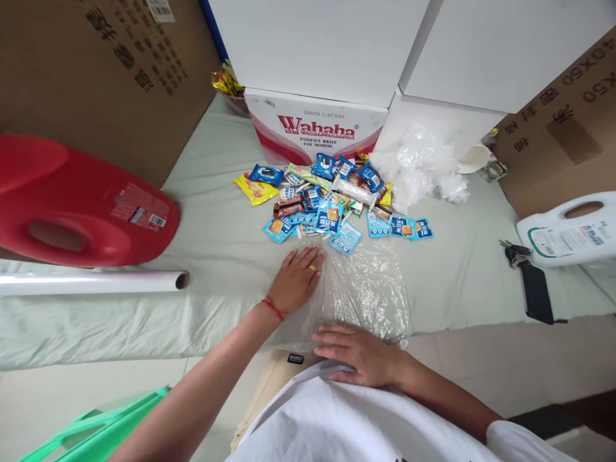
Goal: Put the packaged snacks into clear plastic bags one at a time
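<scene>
A sheet of clear plastic wrap [370,289] lies flat on the pale green cloth [231,244] in front of me. My left hand [296,279] rests palm down on the sheet's left edge, fingers spread, a red string at the wrist. My right hand [359,353] lies flat on the sheet's near edge, close to my body. Neither hand holds anything. Just beyond the sheet sits a pile of several small snack packets [332,199], mostly blue, with a yellow one at the left.
A Wahaha water carton [312,128] stands behind the snacks. Crumpled clear plastic [423,167] and a paper cup [474,158] lie to the right. A red jug [72,199] and wrap roll [96,281] are left; a white jug [568,234], keys and a phone [536,292] are right.
</scene>
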`<state>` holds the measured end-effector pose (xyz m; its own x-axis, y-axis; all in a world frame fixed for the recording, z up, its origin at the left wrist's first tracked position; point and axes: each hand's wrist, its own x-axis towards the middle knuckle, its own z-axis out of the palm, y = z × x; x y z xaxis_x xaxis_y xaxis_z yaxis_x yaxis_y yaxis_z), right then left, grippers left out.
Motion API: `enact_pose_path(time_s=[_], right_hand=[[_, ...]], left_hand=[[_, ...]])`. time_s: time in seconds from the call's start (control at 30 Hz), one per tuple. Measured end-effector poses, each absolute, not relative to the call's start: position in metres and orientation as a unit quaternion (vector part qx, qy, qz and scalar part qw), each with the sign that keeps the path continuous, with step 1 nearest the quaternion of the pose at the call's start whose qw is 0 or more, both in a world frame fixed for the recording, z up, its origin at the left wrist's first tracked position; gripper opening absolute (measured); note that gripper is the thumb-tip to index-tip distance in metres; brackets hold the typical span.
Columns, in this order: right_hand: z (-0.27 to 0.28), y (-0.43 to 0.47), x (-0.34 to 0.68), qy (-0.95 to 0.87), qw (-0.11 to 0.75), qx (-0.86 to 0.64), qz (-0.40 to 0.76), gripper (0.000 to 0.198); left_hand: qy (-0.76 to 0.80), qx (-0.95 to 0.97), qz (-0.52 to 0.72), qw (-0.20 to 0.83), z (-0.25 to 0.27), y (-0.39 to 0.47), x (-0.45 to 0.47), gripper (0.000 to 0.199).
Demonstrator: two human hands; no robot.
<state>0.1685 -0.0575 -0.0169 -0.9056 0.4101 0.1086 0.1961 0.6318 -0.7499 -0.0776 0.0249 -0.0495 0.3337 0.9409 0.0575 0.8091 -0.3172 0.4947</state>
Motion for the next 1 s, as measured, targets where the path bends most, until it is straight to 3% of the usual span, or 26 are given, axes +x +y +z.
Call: enact_pose_path(time_s=[0.13,0.3,0.43,0.57,0.67,0.8,0.9,1.0], right_hand=[[-0.009,-0.048,0.175,-0.840,0.243,-0.303,0.380,0.037],[-0.018,-0.036,0.150,-0.880,0.189,-0.328,0.288,0.043],[-0.012,-0.032,0.140,-0.895,0.139,-0.273,0.324,0.035],[0.007,-0.002,0.161,-0.872,0.168,-0.285,0.361,0.029],[0.021,0.055,0.184,-0.838,0.184,-0.436,0.273,0.032],[0.030,0.156,0.205,-0.718,0.081,-0.683,0.110,0.034],[0.025,0.212,0.209,-0.665,0.040,-0.740,0.092,0.030],[0.011,0.238,0.204,-0.643,0.052,-0.760,0.082,0.033]], left_hand=[[0.570,0.759,0.249,0.194,-0.041,0.017,-0.094,0.042],[0.562,0.699,0.399,0.188,-0.014,0.003,-0.053,0.031],[0.585,0.730,0.302,0.181,-0.024,0.005,-0.042,0.039],[0.615,0.751,0.191,0.147,-0.044,0.007,-0.071,0.051],[0.607,0.768,0.164,0.126,-0.050,0.006,-0.085,0.054],[0.608,0.771,0.154,0.111,-0.049,0.004,-0.083,0.055],[0.604,0.776,0.148,0.105,-0.049,0.005,-0.082,0.055],[0.607,0.776,0.142,0.097,-0.051,0.005,-0.083,0.055]])
